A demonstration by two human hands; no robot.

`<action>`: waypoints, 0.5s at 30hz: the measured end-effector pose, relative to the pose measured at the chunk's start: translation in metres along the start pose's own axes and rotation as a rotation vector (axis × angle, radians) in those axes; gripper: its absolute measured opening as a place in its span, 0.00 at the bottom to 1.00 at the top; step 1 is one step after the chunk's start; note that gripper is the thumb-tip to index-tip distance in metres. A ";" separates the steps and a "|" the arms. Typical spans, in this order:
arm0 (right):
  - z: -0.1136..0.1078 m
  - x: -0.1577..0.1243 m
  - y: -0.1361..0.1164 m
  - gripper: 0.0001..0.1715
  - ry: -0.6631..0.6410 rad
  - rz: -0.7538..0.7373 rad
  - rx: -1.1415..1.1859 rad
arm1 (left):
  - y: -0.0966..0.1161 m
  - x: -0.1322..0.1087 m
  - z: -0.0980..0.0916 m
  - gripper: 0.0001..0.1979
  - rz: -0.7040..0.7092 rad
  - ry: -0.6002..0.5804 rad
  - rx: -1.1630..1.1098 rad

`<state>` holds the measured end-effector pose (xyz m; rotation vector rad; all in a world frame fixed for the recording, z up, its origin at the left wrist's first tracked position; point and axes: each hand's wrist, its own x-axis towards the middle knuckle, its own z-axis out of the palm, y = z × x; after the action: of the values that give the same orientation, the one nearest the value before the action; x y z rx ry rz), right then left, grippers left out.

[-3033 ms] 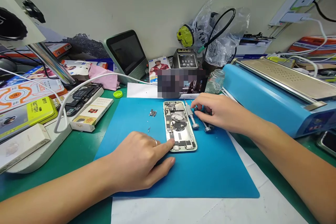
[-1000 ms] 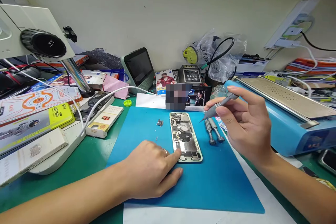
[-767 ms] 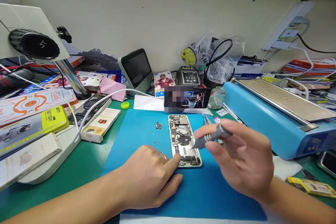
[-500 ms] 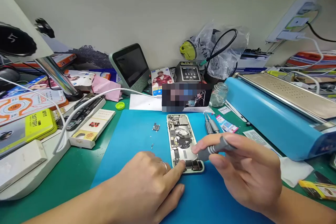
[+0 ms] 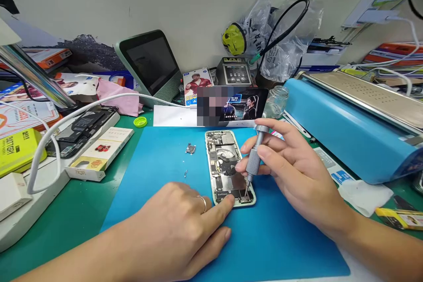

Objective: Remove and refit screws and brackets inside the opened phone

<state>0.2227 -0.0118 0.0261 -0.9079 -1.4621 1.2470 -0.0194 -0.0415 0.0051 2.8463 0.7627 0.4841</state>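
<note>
An opened phone (image 5: 231, 176) with a pale green frame lies on the blue mat, its inner parts bare. My right hand (image 5: 294, 167) is closed round a grey precision screwdriver (image 5: 254, 158). The driver stands nearly upright, slightly tilted, with its tip at the lower right part of the phone. My left hand (image 5: 188, 224) wears a ring and rests its outstretched index finger on the phone's bottom end. Its thumb is apart from the phone, and the other fingers are mostly hidden. A small circuit board (image 5: 190, 148) and tiny metal pieces (image 5: 185, 173) lie left of the phone.
Behind the mat (image 5: 145, 185) a propped phone screen (image 5: 247, 105) and a glass jar (image 5: 277, 100) stand. A blue machine (image 5: 346, 128) flanks the right side. At left lie a white-and-gold box (image 5: 102, 152), a looping white cable (image 5: 82, 108) and a green cap (image 5: 140, 122).
My right hand has turned the screwdriver from lying sideways to upright and brought its tip down to the phone. My left finger stays on the phone. The camera view has shifted.
</note>
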 end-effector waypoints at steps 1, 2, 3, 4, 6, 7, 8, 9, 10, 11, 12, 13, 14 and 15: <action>-0.001 0.000 0.001 0.17 -0.006 0.010 0.000 | 0.000 0.000 0.000 0.18 0.003 -0.003 -0.001; -0.001 0.000 0.001 0.17 -0.009 0.019 0.003 | 0.000 0.000 -0.001 0.18 0.004 -0.006 -0.002; -0.001 0.000 0.001 0.17 -0.005 0.032 0.013 | 0.001 0.000 -0.001 0.18 0.004 -0.009 -0.002; -0.002 0.000 0.001 0.17 0.001 0.045 0.030 | 0.001 0.001 -0.002 0.18 0.003 -0.007 0.000; -0.002 0.000 -0.001 0.18 0.018 0.079 0.068 | 0.001 0.002 -0.003 0.18 0.003 0.002 0.007; -0.002 0.000 -0.002 0.19 0.023 0.095 0.070 | 0.001 0.003 -0.003 0.18 0.006 0.010 0.011; -0.002 0.000 -0.003 0.21 0.024 0.103 0.049 | 0.001 0.003 -0.003 0.18 0.008 0.015 0.013; -0.001 -0.001 -0.004 0.23 0.022 0.098 0.003 | 0.001 0.004 -0.002 0.18 0.011 0.016 0.013; -0.001 -0.002 -0.005 0.24 0.017 0.072 -0.062 | 0.001 0.004 -0.002 0.18 0.014 0.016 0.011; 0.000 -0.004 -0.006 0.26 0.016 0.027 -0.139 | 0.001 0.004 -0.002 0.18 0.016 0.012 0.008; 0.001 -0.006 -0.006 0.26 0.018 -0.038 -0.212 | 0.001 0.005 -0.001 0.18 0.016 0.013 0.007; 0.002 -0.008 -0.007 0.27 0.022 -0.117 -0.271 | 0.002 0.005 -0.001 0.18 0.019 0.016 0.007; 0.002 -0.010 -0.006 0.28 0.027 -0.197 -0.313 | 0.002 0.005 -0.001 0.18 0.019 0.019 0.011; 0.003 -0.012 -0.006 0.29 0.029 -0.272 -0.343 | 0.002 0.005 -0.001 0.18 0.021 0.024 0.013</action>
<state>0.2233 -0.0251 0.0295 -0.9073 -1.7423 0.7942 -0.0151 -0.0404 0.0080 2.8676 0.7439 0.5190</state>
